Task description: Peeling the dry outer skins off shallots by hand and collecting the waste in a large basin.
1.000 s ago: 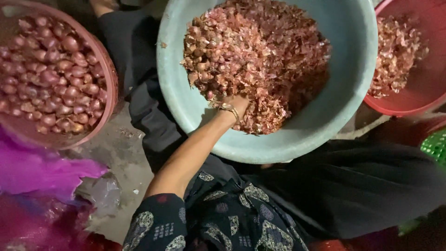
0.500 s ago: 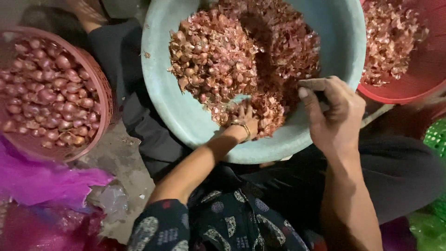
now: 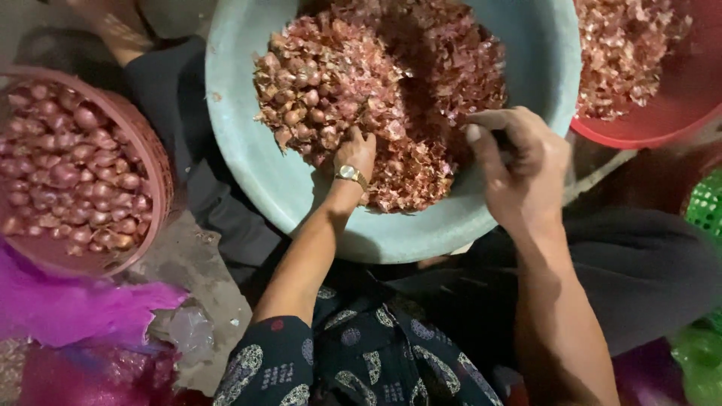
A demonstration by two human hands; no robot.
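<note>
- Shallots [image 3: 323, 90] and loose skins fill the teal basin [image 3: 248, 173].
- Left hand [image 3: 355, 150] digs in, fingers buried, grip unclear.
- Right hand [image 3: 519, 165] hovers, fingers curled around something dark.

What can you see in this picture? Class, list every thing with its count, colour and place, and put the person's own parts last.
Large basin: one, pale blue-green, top centre.
Shallots with loose skins: one heap, reddish-brown, inside the basin.
Basket: one, pink, left edge.
Peeled shallots: many, purple-pink, in the basket.
Tub: one, red, top right, holding papery skins.
Plastic bag: one, magenta, lower left.
Green mesh: one, right edge.
Wristwatch: one, gold, on the left wrist.
Left hand: fingers dug into the heap.
Right hand: curled over the basin, gripping something dark that is mostly hidden.
</note>
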